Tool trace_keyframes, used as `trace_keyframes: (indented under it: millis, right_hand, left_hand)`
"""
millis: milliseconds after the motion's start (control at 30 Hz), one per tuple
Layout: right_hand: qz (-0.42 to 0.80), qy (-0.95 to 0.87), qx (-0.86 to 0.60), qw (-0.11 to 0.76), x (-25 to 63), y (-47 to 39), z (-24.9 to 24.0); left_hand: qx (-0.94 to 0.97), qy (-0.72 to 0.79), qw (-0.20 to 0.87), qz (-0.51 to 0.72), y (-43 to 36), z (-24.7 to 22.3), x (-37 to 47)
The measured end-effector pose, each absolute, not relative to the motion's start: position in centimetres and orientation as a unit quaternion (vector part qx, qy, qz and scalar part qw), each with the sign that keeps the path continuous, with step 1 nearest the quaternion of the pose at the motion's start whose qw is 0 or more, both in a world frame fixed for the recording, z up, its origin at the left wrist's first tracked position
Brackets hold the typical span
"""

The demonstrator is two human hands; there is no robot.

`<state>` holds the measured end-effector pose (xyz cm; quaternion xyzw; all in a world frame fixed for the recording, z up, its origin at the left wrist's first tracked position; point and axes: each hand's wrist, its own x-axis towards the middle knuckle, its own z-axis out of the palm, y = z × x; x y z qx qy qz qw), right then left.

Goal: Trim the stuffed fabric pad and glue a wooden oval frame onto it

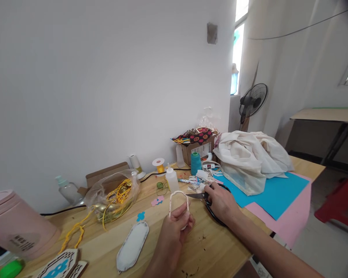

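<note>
- Left hand (174,227): lower center of frame, fingers closed on a pale elongated ring (178,192), its rounded end up.
- Right hand (222,200): right of center, gripping black scissors (201,195). Blades point left at the ring's right edge (can't tell if they touch).
- Bottom, left of the left hand: white oblong piece (132,246) flat on the wooden surface (217,251), blue flower cutout (140,216) just above it.
- Center, beyond the ring: squeeze bottle (172,180), upright; teal thread cone (195,164) to its right.
- Right: white cloth (246,154) heaped partly over a blue sheet (269,197).
- Left: clear bag (111,200) with yellow cord, pink container (17,224) at the edge.
</note>
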<state>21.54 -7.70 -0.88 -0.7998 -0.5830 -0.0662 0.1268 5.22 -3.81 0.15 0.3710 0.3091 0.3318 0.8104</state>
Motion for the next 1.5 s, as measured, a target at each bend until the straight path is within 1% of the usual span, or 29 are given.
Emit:
trace_keyframes:
  millis: [300,533,633,867,1000,1100,1233,1367,1500]
  right_hand:
    - [-0.077,-0.544,-0.805,0.224,22.2,-8.2,-1.1]
    - [-0.063,-0.565,-0.766,0.3,22.5,-8.2,-1.4]
    - [-0.058,-0.59,-0.746,0.304,22.4,-8.2,-1.2]
    - [-0.044,-0.632,-0.726,0.267,21.6,-8.3,-0.9]
    - [-0.028,-0.629,-0.73,0.266,21.4,-8.2,-0.8]
    - [-0.014,-0.605,-0.745,0.281,22.1,-8.0,-0.9]
    - [-0.002,-0.543,-0.77,0.335,23.6,-7.8,-1.1]
    - [0.045,-0.544,-0.725,0.419,23.0,-7.9,-0.9]
    - [0.144,-0.545,-0.659,0.498,21.0,-7.7,-0.1]
  left_hand:
    - [0.399,0.343,0.802,0.284,-3.9,0.0,5.1]
    - [0.437,0.319,0.798,0.267,-3.9,-0.1,5.3]
    - [0.459,0.306,0.787,0.276,-3.5,-0.4,5.3]
    - [0.487,0.3,0.765,0.297,-2.6,-1.5,5.5]
    - [0.492,0.309,0.763,0.283,-2.7,-1.3,5.2]
    - [0.491,0.317,0.77,0.257,-3.3,-0.7,4.8]
    - [0.476,0.317,0.804,0.164,-4.3,0.2,4.6]
    - [0.482,0.342,0.79,0.165,-4.3,0.9,4.6]
    - [0.518,0.314,0.78,0.157,-3.9,0.8,4.5]
